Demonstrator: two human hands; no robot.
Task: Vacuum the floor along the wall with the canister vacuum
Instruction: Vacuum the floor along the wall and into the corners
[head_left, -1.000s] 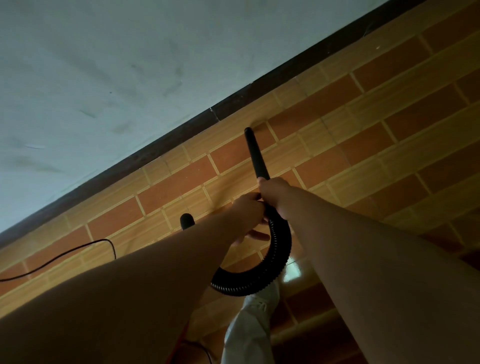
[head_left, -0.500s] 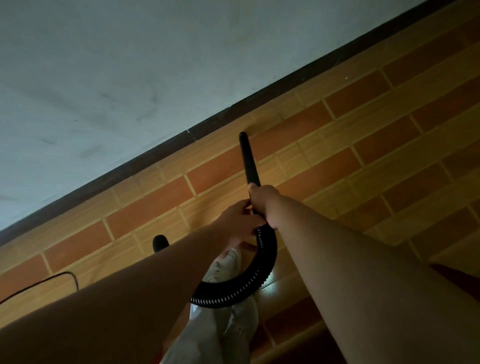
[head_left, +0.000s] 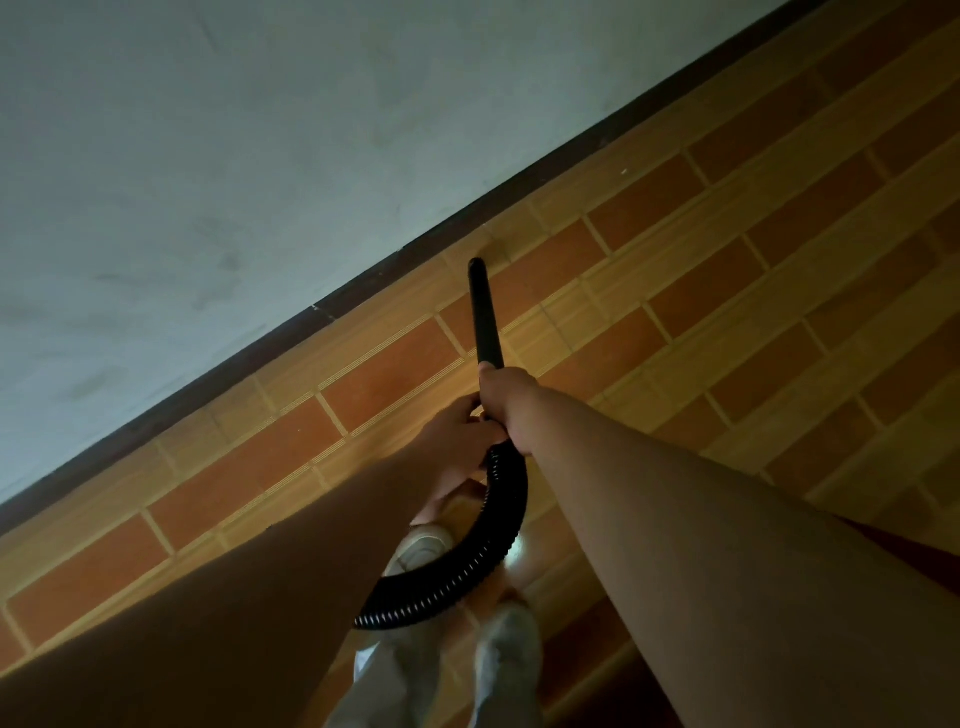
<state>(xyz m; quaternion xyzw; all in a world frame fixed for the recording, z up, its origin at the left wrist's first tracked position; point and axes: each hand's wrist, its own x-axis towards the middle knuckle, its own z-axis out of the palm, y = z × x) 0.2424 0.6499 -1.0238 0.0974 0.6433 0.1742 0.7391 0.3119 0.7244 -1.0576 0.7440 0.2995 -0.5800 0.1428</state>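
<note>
wand (head_left: 485, 317): black tube, tip at the tiled floor (head_left: 727, 312) just beside the dark baseboard (head_left: 363, 288), open tiles to its right | right hand (head_left: 506, 400) grips the wand's near end; left hand (head_left: 457, 436) grips just behind it, where the ribbed hose (head_left: 483, 551) starts | hose curves back over a white shoe (head_left: 423, 545) | pale wall (head_left: 260, 156) above the baseboard, dim light

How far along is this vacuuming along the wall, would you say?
Mid-job. The right hand and left hand grip the black wand where the hose joins; its tip sits close to the baseboard. What is already done cannot be told: the floor looks alike everywhere. A white speck further along near the baseboard suggests that stretch is left.
</note>
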